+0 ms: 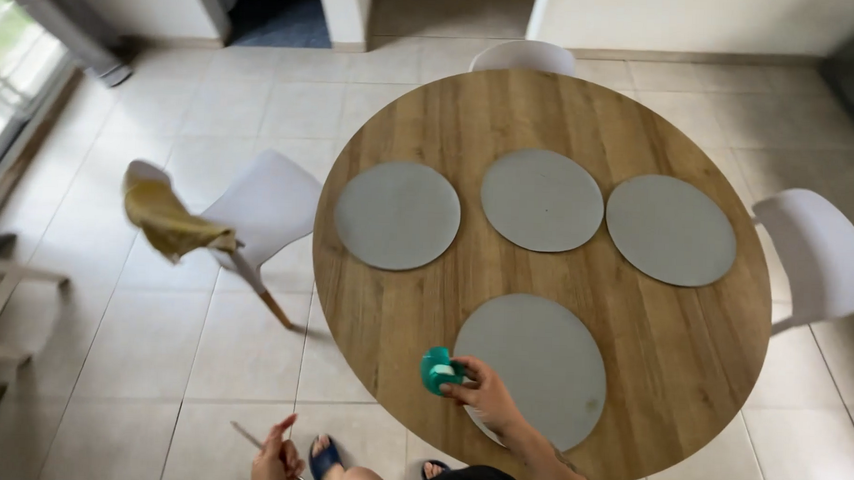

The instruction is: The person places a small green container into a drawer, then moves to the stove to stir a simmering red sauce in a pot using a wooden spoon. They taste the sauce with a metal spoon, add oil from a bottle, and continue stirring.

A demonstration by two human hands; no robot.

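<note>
My right hand (483, 393) reaches over the near edge of a round wooden table (669, 343) and grips a small teal object (433, 370), held just left of the nearest grey round placemat (541, 362). Its exact kind is unclear. My left hand (277, 455) hangs lower, off the table's left side above the tiled floor, pinching a thin stick-like item (250, 438). Three more grey round placemats lie across the table's middle: left (397, 215), centre (542, 200), right (671, 230).
White chairs stand around the table: one at the left (267, 206) with a yellow cloth (167, 220) draped over its back, one at the far side (523, 56), one at the right (819, 254). My sandalled feet (325, 459) are on the tile floor.
</note>
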